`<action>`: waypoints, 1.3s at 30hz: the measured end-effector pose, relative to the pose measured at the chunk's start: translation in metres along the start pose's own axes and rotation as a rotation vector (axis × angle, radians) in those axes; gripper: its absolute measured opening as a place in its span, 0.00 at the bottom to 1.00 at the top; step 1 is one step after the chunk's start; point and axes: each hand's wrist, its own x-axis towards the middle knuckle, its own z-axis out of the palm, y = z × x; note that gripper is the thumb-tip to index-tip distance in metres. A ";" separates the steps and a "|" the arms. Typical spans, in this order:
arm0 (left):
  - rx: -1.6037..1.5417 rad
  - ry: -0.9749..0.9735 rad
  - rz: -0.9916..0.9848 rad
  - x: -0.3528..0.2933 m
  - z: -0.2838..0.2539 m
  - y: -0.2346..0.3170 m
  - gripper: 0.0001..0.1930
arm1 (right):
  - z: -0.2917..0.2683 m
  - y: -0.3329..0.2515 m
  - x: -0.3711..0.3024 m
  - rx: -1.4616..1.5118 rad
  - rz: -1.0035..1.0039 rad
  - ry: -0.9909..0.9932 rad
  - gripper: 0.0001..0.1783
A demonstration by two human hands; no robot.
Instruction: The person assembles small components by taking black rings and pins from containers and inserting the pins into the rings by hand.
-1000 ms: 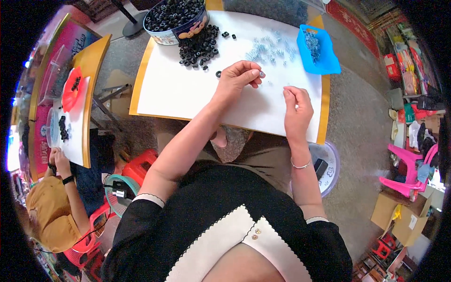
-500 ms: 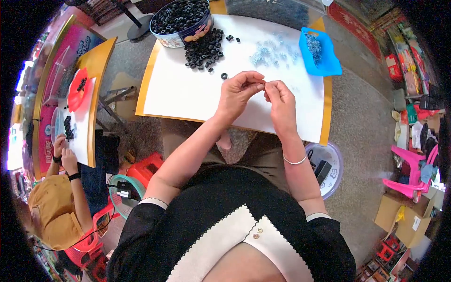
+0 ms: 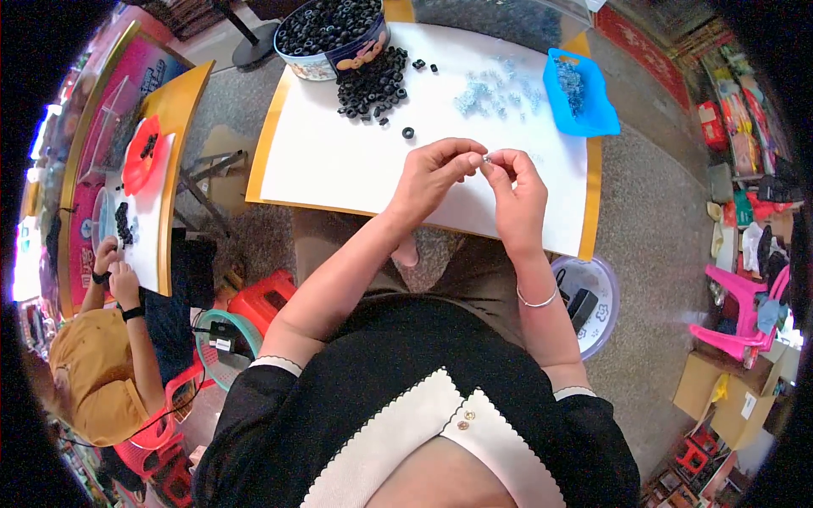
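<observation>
small clear piece, held where the fingertips of two hands meet above the white sheet; its exact form is too small to tell. the left hand pinches it narrowly between thumb and forefinger; the right hand pinches at it from the other side, thumb and forefinger likewise drawn together. whether more than one piece is held cannot be told. one second earlier the hands are apart, the right near the right side of the sheet; half a second earlier they have met, and now a glint of the piece shows between them. the change is judged to mark a passage from one-handed holding to fine two-handed handling, perhaps fitting or adjusting. a single black ring lies just beyond the left hand, untouched. farther beyond that hand are a heap of black rings and a tin filled with more. pale blue pieces lie scattered beyond both hands' fingertips; a blue tray of similar pieces stands beyond and to the right of the right hand, well apart from it.
</observation>
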 end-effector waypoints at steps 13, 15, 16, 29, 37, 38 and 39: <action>0.098 0.074 0.142 -0.018 0.013 0.012 0.05 | -0.007 -0.016 -0.004 -0.123 0.052 -0.142 0.13; 0.105 0.094 0.142 -0.020 0.016 0.011 0.04 | -0.004 -0.015 -0.006 -0.165 -0.052 -0.060 0.12; 0.111 0.113 0.141 -0.021 0.018 0.012 0.04 | -0.003 -0.015 -0.008 -0.164 -0.051 -0.060 0.12; -0.099 0.049 -0.115 -0.029 0.020 0.029 0.05 | -0.004 -0.010 -0.016 -0.338 -0.465 0.054 0.05; -0.206 -0.025 -0.297 -0.034 0.017 0.041 0.07 | -0.013 -0.011 -0.018 -0.431 -0.617 0.040 0.06; -0.205 -0.024 -0.297 -0.036 0.018 0.040 0.07 | -0.014 -0.011 -0.018 -0.419 -0.630 0.027 0.06; -0.058 -0.003 -0.169 -0.038 0.019 0.038 0.06 | -0.015 -0.011 -0.018 -0.406 -0.642 0.014 0.06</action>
